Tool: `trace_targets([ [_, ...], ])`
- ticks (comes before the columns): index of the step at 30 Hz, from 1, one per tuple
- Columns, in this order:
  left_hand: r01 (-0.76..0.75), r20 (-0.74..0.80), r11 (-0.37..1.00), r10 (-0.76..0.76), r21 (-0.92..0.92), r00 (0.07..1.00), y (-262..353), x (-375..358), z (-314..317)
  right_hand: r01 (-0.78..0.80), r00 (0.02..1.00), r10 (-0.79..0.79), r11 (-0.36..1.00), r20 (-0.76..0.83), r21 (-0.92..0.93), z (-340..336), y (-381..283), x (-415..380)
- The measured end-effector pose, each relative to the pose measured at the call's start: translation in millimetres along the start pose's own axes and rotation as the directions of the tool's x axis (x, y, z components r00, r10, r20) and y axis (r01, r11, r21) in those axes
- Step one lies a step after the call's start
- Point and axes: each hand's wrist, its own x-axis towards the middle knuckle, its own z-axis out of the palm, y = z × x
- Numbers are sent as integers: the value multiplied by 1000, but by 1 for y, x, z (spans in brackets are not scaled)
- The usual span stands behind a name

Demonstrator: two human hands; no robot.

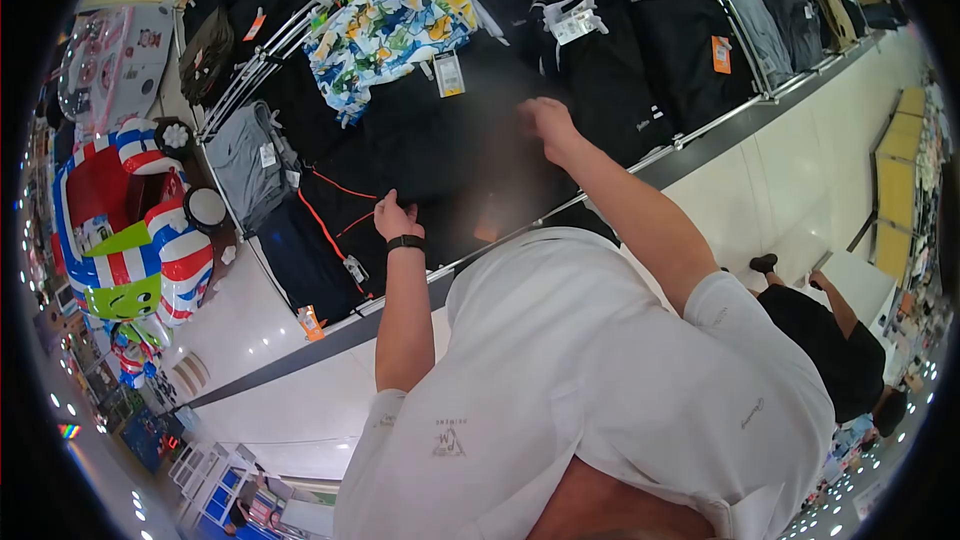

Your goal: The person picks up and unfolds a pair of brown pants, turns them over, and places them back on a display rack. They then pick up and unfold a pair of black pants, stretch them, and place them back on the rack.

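Observation:
A black folded garment (440, 155) lies on the display rack in front of me; its exact kind is hard to make out. My left hand (397, 217), with a dark band on the wrist, is closed at the garment's near left edge. At its right side my right hand (548, 130) is closed too, with its fingers bent onto the black cloth. A blurred patch covers part of the cloth between the hands. Just beyond lies a blue, yellow and white floral garment (385, 35) with a white tag (449, 74).
Grey folded clothes (250, 165) and dark clothes with orange trim (310, 250) lie at left. A metal rail (690, 140) edges the rack. A striped inflatable toy car (135, 230) stands left. Another person in black (825, 340) is at the right.

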Motion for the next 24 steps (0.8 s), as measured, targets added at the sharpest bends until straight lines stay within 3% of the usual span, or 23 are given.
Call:
trace_targets([
  [1,-1,-6,1000,1,-2,1000,1,0,1,-4,1000,4,1000,5,-2,1,-6,-2],
  [3,-56,-1,998,56,-26,998,3,-1,4,157,982,-151,987,112,-46,2,-16,-3],
  [7,-138,23,990,138,-1,990,-2,4,10,147,965,-126,986,230,-75,-31,-8,19],
  [9,-187,61,978,182,96,981,-13,14,11,-55,994,58,998,-93,36,-55,26,47],
  [13,-69,71,987,59,142,996,-17,27,5,-187,978,196,976,-74,114,-74,42,50],
  [15,29,80,990,-40,138,996,-8,13,10,-241,970,233,951,63,195,-78,45,55],
  [19,-11,197,961,-46,277,979,15,-1,17,-284,950,241,931,198,231,-71,16,46],
  [20,-192,195,928,133,321,972,14,9,17,-277,954,247,944,173,179,-61,4,37],
  [22,-516,217,758,469,399,856,16,29,17,-267,958,249,956,142,121,-49,0,36],
  [23,-512,214,762,465,397,859,19,36,14,-238,971,236,970,45,44,-46,5,41],
  [24,-606,256,659,555,446,792,24,40,11,-216,976,214,976,-50,-36,-45,12,47],
])
